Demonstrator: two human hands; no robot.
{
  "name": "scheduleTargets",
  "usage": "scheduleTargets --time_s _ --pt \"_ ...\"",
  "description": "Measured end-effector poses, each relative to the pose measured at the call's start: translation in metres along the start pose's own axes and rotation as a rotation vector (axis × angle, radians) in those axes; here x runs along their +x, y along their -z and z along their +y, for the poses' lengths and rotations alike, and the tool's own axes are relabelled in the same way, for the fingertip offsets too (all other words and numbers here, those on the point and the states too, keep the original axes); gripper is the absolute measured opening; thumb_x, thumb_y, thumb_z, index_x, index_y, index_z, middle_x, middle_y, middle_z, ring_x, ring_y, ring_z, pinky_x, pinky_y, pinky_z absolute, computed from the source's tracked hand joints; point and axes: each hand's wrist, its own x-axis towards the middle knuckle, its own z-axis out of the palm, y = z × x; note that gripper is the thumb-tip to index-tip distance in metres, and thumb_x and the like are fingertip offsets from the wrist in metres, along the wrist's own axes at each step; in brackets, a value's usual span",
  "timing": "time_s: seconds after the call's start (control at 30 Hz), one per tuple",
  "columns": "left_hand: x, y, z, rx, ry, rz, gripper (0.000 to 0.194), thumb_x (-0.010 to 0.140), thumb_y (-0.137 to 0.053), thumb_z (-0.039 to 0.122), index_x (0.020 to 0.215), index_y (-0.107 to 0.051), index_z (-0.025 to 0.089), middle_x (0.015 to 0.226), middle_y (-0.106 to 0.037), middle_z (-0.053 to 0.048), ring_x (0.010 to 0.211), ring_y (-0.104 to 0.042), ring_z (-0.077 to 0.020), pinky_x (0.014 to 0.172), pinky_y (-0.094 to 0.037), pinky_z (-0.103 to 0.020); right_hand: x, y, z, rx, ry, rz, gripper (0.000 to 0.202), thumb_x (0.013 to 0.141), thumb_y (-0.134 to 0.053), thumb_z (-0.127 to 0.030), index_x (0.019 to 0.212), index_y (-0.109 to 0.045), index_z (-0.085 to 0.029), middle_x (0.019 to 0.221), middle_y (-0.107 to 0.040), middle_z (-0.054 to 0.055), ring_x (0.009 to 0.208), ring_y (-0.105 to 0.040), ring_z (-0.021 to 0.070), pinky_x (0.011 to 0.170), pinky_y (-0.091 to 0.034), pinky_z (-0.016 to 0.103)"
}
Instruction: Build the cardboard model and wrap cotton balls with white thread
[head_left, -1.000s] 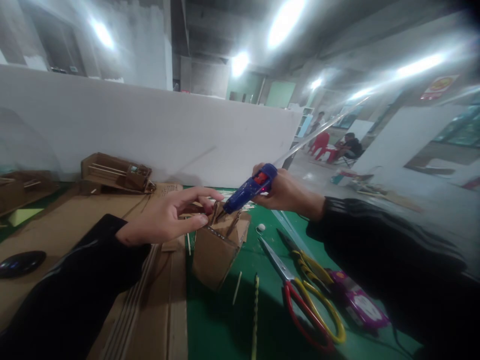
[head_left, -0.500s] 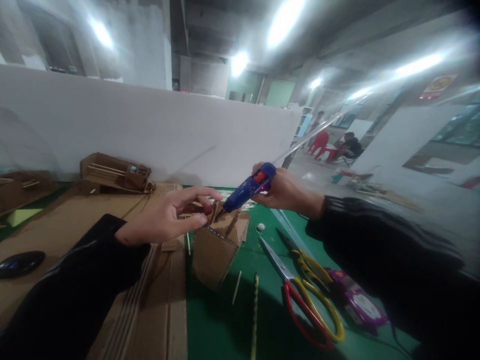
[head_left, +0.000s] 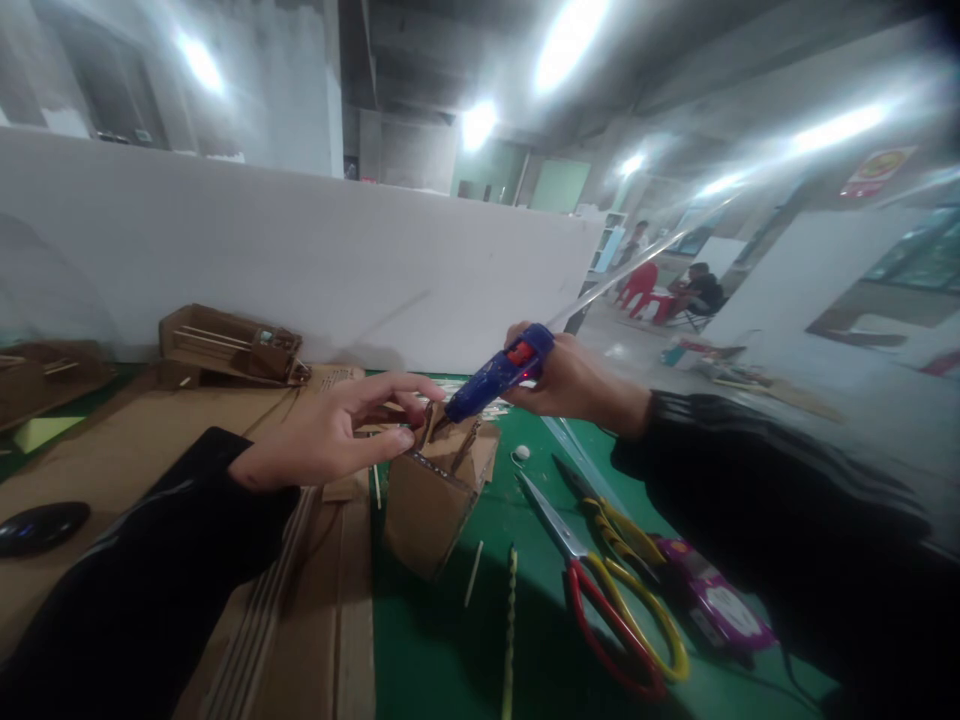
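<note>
My right hand [head_left: 559, 375] is wrapped round a blue glue gun [head_left: 495, 378] with a red part in its side. A long clear glue stick [head_left: 637, 262] sticks out of its back. The gun's nozzle points down into the top of a small cardboard box [head_left: 429, 512] standing on the green table. My left hand [head_left: 352, 430] reaches in from the left, its thumb and fingers closed on an upright cardboard piece [head_left: 427, 424] at the box's top edge.
Scissors [head_left: 577, 550], pliers [head_left: 619, 530], a purple tape measure [head_left: 716, 605], a pencil [head_left: 511, 630] and a small stick [head_left: 473, 575] lie on the green table [head_left: 420, 650]. Cardboard sheets [head_left: 112, 440], a cardboard model [head_left: 229, 345] and a black mouse [head_left: 43, 527] are at the left. People sit and stand far back.
</note>
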Motion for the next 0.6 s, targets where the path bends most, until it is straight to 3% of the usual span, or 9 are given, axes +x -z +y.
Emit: scheduleTargets --time_s 0.2,0.37,0.47,0.6 --pt "0.002 0.001 0.003 0.123 -0.062 0.028 0.037 0.091 -0.057 0.02 0.127 -0.056 0.031 0.129 -0.056 -0.006 0.126 -0.051 -0.0261 0.109 -0.041 -0.047 -0.002 -0.001 0.005 -0.03 -0.044 0.03 0.022 0.074 -0.066 -0.03 0.084 -0.049 -0.019 0.064 -0.054 -0.001 0.05 -0.049 0.0127 0.051 -0.036 0.025" --pt "0.002 -0.001 0.002 0.022 -0.067 0.006 0.038 0.09 -0.059 0.02 0.127 -0.055 0.033 0.151 -0.032 -0.002 0.143 -0.03 -0.0258 0.118 -0.029 -0.044 -0.007 0.003 0.014 -0.082 -0.19 0.142 0.02 0.075 -0.066 -0.032 0.08 -0.051 -0.02 0.061 -0.054 -0.002 0.048 -0.046 0.0116 0.048 -0.036 0.025" --pt "0.001 -0.004 0.002 -0.049 -0.049 -0.042 0.04 0.092 -0.057 0.019 0.128 -0.053 0.035 0.153 -0.034 0.0 0.143 -0.033 -0.0242 0.118 -0.029 -0.044 -0.01 0.009 0.018 -0.131 -0.252 0.188 0.019 0.076 -0.066 -0.032 0.073 -0.052 -0.019 0.056 -0.051 -0.002 0.046 -0.043 0.0108 0.047 -0.033 0.026" --pt "-0.001 -0.004 0.002 -0.016 -0.019 -0.017 0.042 0.091 -0.06 0.021 0.129 -0.052 0.037 0.151 -0.038 0.0 0.14 -0.037 -0.0258 0.115 -0.033 -0.046 -0.015 0.016 0.022 -0.187 -0.289 0.255 0.026 0.073 -0.068 -0.03 0.063 -0.045 -0.021 0.05 -0.046 -0.003 0.045 -0.041 0.0106 0.048 -0.032 0.027"
